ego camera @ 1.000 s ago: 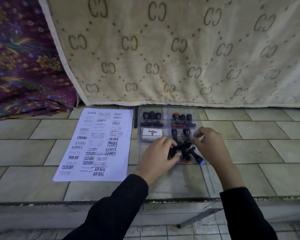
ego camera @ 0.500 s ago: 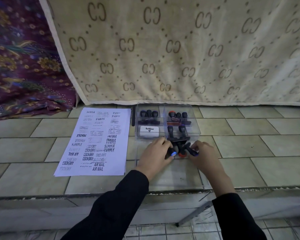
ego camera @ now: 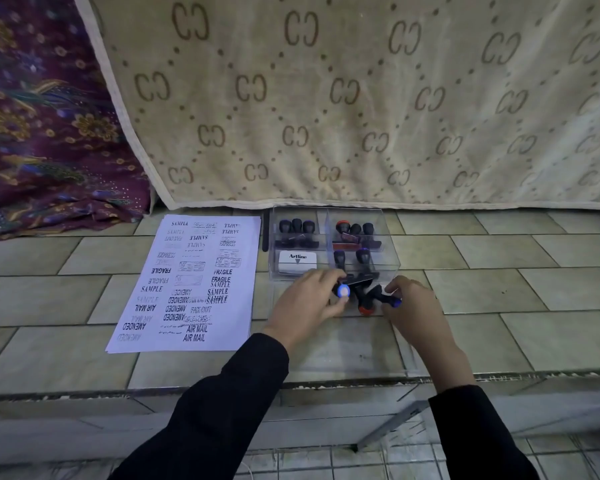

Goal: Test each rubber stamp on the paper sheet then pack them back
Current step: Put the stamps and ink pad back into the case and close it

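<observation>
Head view: the left hand (ego camera: pixel 305 301) pinches a black rubber stamp with a round blue cap (ego camera: pixel 343 291), just in front of the clear plastic compartment box (ego camera: pixel 392 259). The right hand (ego camera: pixel 417 306) has its grip curled on a second blue-capped black stamp (ego camera: pixel 390 300). A red-capped stamp (ego camera: pixel 365 308) lies between the two hands. The printed white paper sheet (ego camera: pixel 187 285) lies apart on the left of the beige tiled desk (ego camera: pixel 499 289), and the desk's front edge runs under the wrists.

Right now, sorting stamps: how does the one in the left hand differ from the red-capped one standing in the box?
Caps: held stamp blue, boxed stamp red. The left hand grips the held stamp outside the box; the boxed stamp stands inside. Both handles are black.
</observation>
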`<control>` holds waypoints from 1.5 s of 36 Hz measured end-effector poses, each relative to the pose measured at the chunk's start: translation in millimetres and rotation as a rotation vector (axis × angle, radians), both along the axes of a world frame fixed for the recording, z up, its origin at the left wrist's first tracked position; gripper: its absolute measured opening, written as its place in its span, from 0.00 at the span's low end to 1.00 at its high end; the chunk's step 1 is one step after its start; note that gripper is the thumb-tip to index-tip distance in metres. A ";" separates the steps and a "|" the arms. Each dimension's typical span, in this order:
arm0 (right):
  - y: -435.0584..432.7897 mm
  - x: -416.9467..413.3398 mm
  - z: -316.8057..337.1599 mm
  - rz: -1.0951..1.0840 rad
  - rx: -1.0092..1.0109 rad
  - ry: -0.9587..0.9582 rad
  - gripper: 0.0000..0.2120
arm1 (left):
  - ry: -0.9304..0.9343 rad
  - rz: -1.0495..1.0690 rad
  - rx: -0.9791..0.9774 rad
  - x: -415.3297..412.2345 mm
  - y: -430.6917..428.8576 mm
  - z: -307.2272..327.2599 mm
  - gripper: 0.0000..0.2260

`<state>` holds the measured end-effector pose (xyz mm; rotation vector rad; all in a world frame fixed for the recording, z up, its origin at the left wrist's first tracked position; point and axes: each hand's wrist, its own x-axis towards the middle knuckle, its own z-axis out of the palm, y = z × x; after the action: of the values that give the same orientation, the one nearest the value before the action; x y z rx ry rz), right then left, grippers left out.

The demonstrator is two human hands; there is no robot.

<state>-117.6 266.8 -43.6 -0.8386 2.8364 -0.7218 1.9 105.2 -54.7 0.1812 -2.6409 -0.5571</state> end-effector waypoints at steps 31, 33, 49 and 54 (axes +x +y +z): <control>-66.7 -73.9 36.3 0.050 -0.045 0.105 0.07 | -0.222 0.133 0.363 -96.3 -27.7 39.6 0.09; -68.5 -74.3 34.8 0.072 0.019 0.086 0.07 | -0.262 0.121 0.313 -98.0 -26.0 41.5 0.09; -78.3 -79.8 32.5 0.085 0.235 0.120 0.08 | -0.318 0.223 -0.277 -107.0 -29.2 33.4 0.15; -78.5 -80.3 30.3 0.076 0.255 0.137 0.05 | -0.300 0.274 -0.262 -108.5 -30.6 29.3 0.15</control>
<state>-197.9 188.3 -13.3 -0.9796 2.9107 -0.2941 -106.6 74.6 -25.4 0.5738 -2.8741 -0.0954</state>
